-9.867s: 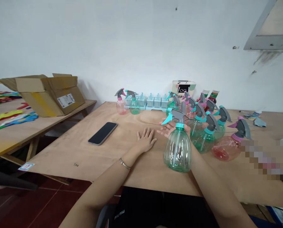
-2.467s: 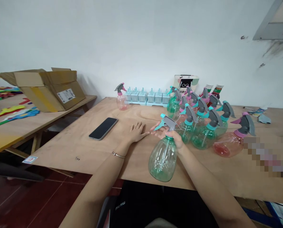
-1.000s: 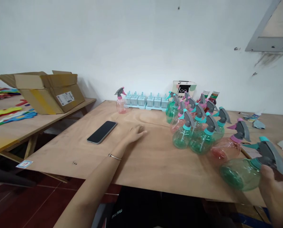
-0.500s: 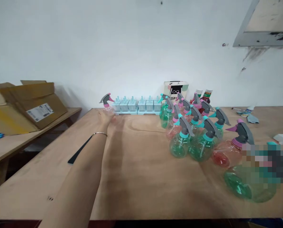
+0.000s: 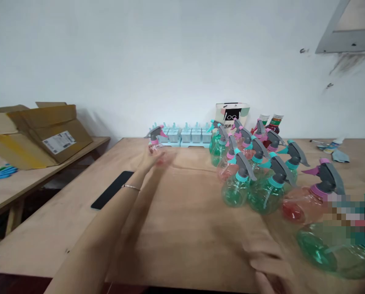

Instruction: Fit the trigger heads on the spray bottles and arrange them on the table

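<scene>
My left hand (image 5: 152,158) is stretched far out across the wooden table (image 5: 185,228) and reaches a small pink spray bottle (image 5: 155,139) with a grey trigger; motion smears its fingers, so its grip is unclear. My right hand (image 5: 272,272) lies blurred at the table's near edge, fingers out, holding nothing. Just right of it a green spray bottle (image 5: 323,250) lies on its side, partly under a pixelated patch.
Several green and pink spray bottles (image 5: 255,175) crowd the right half of the table. Pale blue moulds (image 5: 188,134) and a small printed box (image 5: 231,114) stand by the wall. A black phone (image 5: 110,190) lies left. A cardboard box (image 5: 38,132) sits on the neighbouring table.
My right hand laid the green bottle on its side at the right and let go. My left hand left its resting spot and reached forward to the pink bottle.
</scene>
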Motion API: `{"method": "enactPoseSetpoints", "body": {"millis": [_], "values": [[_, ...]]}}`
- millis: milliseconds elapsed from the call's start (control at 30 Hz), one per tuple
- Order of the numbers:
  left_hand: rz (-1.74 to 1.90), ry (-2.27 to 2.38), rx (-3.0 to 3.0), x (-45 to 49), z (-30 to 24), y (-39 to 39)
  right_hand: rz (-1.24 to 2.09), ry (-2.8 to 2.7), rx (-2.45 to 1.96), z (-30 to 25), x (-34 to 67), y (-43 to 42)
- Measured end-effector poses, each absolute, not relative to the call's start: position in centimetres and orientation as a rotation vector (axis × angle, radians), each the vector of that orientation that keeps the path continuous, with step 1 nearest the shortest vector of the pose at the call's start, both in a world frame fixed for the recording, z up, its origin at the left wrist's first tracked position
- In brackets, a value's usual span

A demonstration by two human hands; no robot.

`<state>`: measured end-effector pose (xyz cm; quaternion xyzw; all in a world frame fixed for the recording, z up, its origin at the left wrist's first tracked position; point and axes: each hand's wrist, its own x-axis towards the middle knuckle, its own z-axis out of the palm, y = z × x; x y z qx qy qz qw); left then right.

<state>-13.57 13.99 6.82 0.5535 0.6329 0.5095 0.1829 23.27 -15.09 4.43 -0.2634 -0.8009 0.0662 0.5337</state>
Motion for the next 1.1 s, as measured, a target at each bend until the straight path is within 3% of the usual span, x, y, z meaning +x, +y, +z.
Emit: {"method": "enactPoseSetpoints", "body": {"millis": [300, 467, 633, 733, 867, 967, 1100], "values": [[1.323, 1.242, 1.668, -5.8, 5.9, 0.2, 0.434, -1.702, -0.893, 6.6, 14.7, -7.9], [1.342, 1.362, 1.988, -3.0, 6.0, -3.6, 0.586, -1.553, -1.033, 7.6, 10.6, -3.1], [1.202, 1.558, 2.243, -2.6, 5.3, -4.2, 0.767, -1.392, -1.034, 7.4, 9.5, -1.6], [1.252, 1.428, 2.361, -2.8, 5.4, -4.3, 0.922, -1.31, -1.004, 7.0, 10.0, -1.4], [1.625, 0.949, 2.054, -4.0, 5.9, -2.9, 0.993, -1.19, -0.859, 7.4, 10.9, -1.5], [1.953, 0.954, 1.488, -5.7, 5.3, -0.4, 1.085, -1.146, -0.722, 8.3, 11.8, -1.9], [1.644, 1.343, 1.508, -7.6, 2.9, 2.2, 1.374, -1.113, -0.489, 9.0, 12.9, -2.7]]}}
